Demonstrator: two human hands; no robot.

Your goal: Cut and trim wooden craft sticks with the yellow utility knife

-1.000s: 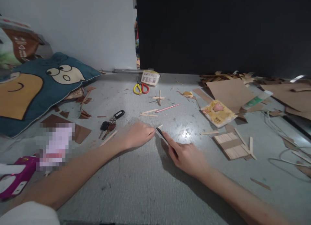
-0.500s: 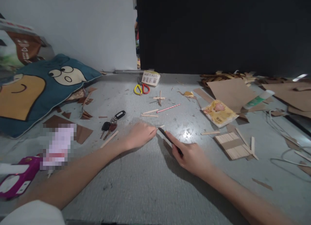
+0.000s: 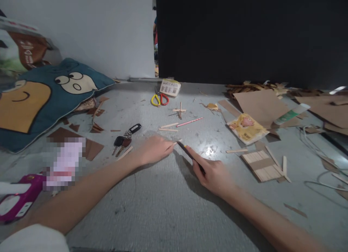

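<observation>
The left hand (image 3: 156, 149) reaches in over the tabletop (image 3: 108, 223), its fingers pressed together and pinching a thin wooden stick (image 3: 178, 141), whose pale end pokes out past the fingertips. That stick is near the middle of the tabletop, roughly midway between the left and right edges. The right hand (image 3: 213, 172) curls closed around a black cutter (image 3: 182, 147), index finger laid along the top; the cutter's tip lies at the stick's exposed end, just beside the left fingertips, though I cannot tell whether it touches. Toward the far edge lie two wooden sticks (image 3: 168, 129), a red-and-white striped rod (image 3: 190, 122) just beside them, a small stick cross (image 3: 179, 110) and, closer to that edge, scissors (image 3: 160, 99) with yellow and red handles. Keys (image 3: 126, 141) lie left of the left hand. Toward the right edge are a banded bundle of sticks (image 3: 258, 164) and a yellow packet (image 3: 247, 128); a blue cushion (image 3: 57, 99) fills the far left corner
</observation>
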